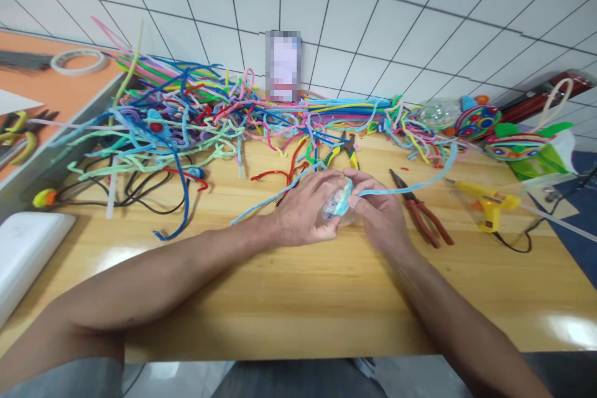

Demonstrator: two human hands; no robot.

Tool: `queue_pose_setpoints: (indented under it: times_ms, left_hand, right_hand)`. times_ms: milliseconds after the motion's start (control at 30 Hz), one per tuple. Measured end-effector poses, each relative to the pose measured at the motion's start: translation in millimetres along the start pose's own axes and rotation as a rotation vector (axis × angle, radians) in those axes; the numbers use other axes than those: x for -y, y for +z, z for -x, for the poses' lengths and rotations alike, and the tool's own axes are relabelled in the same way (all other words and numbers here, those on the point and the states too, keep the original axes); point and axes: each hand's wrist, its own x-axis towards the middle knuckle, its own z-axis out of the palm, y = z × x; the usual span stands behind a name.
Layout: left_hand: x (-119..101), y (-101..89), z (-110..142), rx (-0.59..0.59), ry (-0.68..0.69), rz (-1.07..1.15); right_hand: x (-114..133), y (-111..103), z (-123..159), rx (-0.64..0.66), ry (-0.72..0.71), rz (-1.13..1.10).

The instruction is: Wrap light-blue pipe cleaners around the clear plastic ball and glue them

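Over the middle of the table, my left hand (304,208) is closed round a clear plastic piece (329,206), rounded and partly hidden by the fingers. Bands of light blue and yellow-green fuzzy stem run across it. My right hand (380,211) pinches a light blue pipe cleaner (415,188) against the piece. This stem's long free end curves off to the right. Another light blue strand (265,204) sticks out past my left hand to the lower left. Just beyond the fingers lie pliers with yellow-and-black handles (342,150).
A tangled heap of coloured pipe cleaners (186,112) lines the back, with a phone (284,67) upright behind it. To the right are red-handled pliers (422,211), a yellow glue gun (487,199) and finished colourful crafts (517,144). A white box (35,249) sits at left.
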Motion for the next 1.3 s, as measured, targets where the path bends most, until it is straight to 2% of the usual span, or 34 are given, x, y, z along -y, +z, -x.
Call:
queue_pose_setpoints:
  times_ms: [500, 700, 933, 1300]
  left_hand:
    - [2, -1.2, -1, 0.032, -0.021, 0.054]
    - [7, -0.2, 0, 0.03, 0.026, 0.061]
    - [15, -9.0, 0, 0.117, 0.098, 0.15]
    - [12, -2.7, 1, 0.088, -0.002, 0.14]
  right_hand:
    - [3, 12, 1, -0.078, 0.138, -0.06]
    - [0, 13, 2, -0.086, 0.132, -0.061]
    - [1, 14, 2, -0.088, 0.146, -0.053]
    - [-6, 12, 2, -0.085, 0.115, -0.027]
